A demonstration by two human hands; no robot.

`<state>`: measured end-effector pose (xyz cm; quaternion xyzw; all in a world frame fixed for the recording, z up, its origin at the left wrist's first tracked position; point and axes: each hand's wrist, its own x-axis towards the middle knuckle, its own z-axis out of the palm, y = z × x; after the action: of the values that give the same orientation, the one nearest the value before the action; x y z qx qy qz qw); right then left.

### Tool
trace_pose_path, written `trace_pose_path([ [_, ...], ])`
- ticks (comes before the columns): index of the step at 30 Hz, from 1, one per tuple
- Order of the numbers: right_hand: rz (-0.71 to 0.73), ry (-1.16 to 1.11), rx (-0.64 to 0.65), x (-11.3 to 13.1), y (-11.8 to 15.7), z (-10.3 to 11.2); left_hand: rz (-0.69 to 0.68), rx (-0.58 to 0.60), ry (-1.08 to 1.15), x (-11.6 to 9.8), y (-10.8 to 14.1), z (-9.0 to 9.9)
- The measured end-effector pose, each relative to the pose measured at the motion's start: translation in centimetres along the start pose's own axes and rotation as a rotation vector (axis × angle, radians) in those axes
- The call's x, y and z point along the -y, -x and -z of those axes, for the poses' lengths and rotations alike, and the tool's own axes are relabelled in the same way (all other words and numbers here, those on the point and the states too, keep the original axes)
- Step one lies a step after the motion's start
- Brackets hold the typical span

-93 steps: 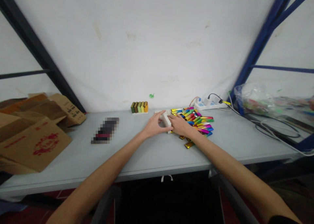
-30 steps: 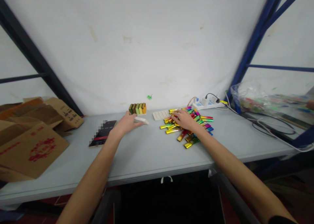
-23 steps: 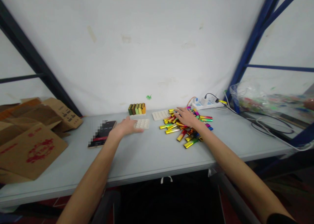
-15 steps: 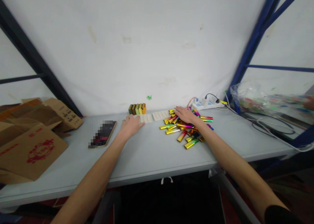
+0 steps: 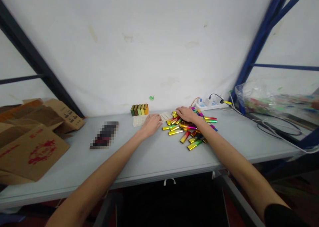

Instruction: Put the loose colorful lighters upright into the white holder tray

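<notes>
My left hand (image 5: 151,124) lies over the near edges of two white gridded trays, its fingers stretched forward and apart. Left of it shows one white tray (image 5: 139,121); the other white tray (image 5: 165,116) is partly covered by my fingertips. My right hand (image 5: 186,114) rests on the back of a loose pile of shiny flat sleeves (image 5: 185,137), gold fading to red, green and purple. Its fingers are extended, and no sleeve shows clearly gripped in them. Behind the left tray, a block of upright olive, yellow and orange cases (image 5: 139,110) stands near the wall.
Cardboard boxes (image 5: 47,147) fill the table's left end, beside a pixelated phone (image 5: 104,135). At the back right lies a white power strip (image 5: 211,105) with plugs and cables. A clear plastic bag (image 5: 256,97) sits by the blue rack post (image 5: 259,44).
My left hand has moved right, from the left tray's left end to the gap between the trays. The right-hand tray now sits slightly turned. My right hand has barely shifted.
</notes>
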<state>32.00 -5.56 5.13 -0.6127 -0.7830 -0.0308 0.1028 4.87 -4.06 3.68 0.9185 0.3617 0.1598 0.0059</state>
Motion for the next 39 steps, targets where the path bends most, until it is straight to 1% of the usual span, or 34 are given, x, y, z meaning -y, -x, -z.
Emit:
trace_pose_path([
  [5, 0.009, 0.047, -0.052, -0.2, 0.5, 0.2, 0.003, -0.004, 0.049, 0.0, -0.6, -0.1],
  [8, 0.004, 0.041, -0.097, -0.6, 0.4, 0.3, 0.022, -0.044, 0.080, 0.2, -0.5, -0.5],
  [11, 0.013, 0.021, -0.159, -1.0, 0.2, 0.3, 0.019, -0.099, 0.139, 0.8, -0.4, -0.2],
  [12, 0.010, 0.014, -0.148, -1.2, 0.1, 0.3, 0.012, -0.117, 0.155, 1.0, -0.4, 0.1],
  [16, -0.023, -0.005, -0.021, -1.4, 0.1, 0.0, 0.018, -0.165, 0.147, 1.7, -0.2, 1.9],
  [19, -0.038, -0.016, -0.010, -1.2, 0.3, 0.0, 0.010, -0.182, 0.127, 1.9, 0.6, 3.8],
  [21, -0.038, -0.022, -0.022, -1.1, 0.4, 0.2, 0.005, -0.182, 0.134, 1.9, 1.6, 4.9],
  [25, -0.084, -0.008, -0.065, -1.6, 0.4, 1.1, 0.003, -0.112, 0.141, 1.8, 4.3, 6.3],
  [30, -0.216, 0.034, -0.095, -4.6, 0.7, 1.9, -0.005, -0.053, 0.186, 1.9, 7.2, 6.7],
  [33, -0.245, 0.047, -0.060, -6.5, 0.8, 1.8, -0.005, -0.014, 0.204, 2.2, 7.8, 6.7],
  [35, -0.244, 0.049, -0.028, -7.3, 0.7, 1.5, -0.004, 0.013, 0.208, 2.5, 7.9, 6.6],
  [39, -0.219, 0.050, 0.031, -7.7, 0.0, 1.0, 0.015, 0.102, 0.192, 2.7, 7.8, 6.4],
])
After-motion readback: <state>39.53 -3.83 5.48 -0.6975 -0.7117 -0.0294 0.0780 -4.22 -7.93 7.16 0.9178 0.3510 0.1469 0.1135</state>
